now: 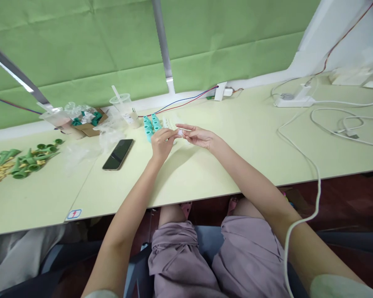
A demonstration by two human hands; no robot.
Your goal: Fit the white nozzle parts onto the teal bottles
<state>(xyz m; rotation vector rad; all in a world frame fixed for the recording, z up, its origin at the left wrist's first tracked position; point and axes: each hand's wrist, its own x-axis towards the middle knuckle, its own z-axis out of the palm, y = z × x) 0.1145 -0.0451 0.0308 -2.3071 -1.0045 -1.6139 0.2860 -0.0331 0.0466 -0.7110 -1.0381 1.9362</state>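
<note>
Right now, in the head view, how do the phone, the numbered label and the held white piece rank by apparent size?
Phone
Numbered label
White piece, partly hidden, ranked by its visible part

Glossy phone (118,155), smooth worktop (230,165)
Right of the phone, matt turquoise plastic cones (148,134); behind it, a crinkled, see-through plastic bag (109,136) and a clear plastic cup (123,108); beyond, creased cloth-like sheeting (211,41).
</note>
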